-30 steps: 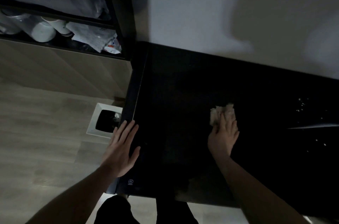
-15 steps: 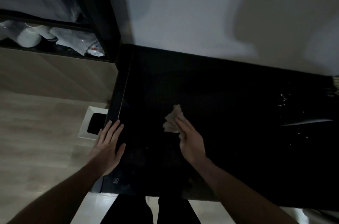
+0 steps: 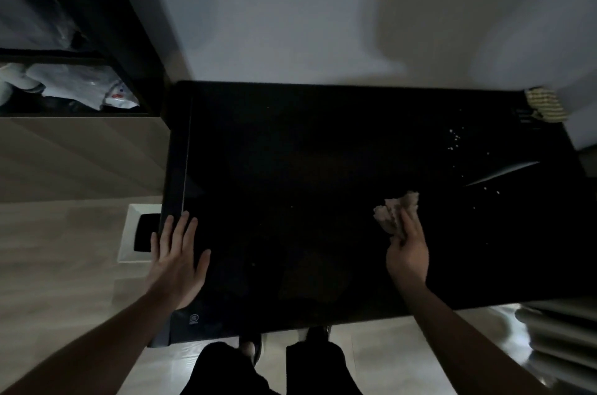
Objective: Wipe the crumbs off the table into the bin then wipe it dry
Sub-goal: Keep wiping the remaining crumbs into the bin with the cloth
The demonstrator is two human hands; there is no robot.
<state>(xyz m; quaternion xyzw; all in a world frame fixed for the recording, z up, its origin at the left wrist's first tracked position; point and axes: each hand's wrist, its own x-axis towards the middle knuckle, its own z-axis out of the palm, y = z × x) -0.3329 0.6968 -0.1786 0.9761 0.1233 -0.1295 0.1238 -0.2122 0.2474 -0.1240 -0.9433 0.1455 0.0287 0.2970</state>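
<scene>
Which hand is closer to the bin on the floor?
Left. The left hand lies flat on the table edge right beside the bin; the right hand holds a cloth far across the table.

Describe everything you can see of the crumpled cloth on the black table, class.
The cloth is a small pale beige wad, crumpled into folds, soft like tissue or rag. It lies on the right part of the glossy black table, pressed under the fingers of the right hand, its far end poking out past the fingertips. White crumbs lie scattered beyond it, apart from it. Whether it is damp cannot be told.
</scene>
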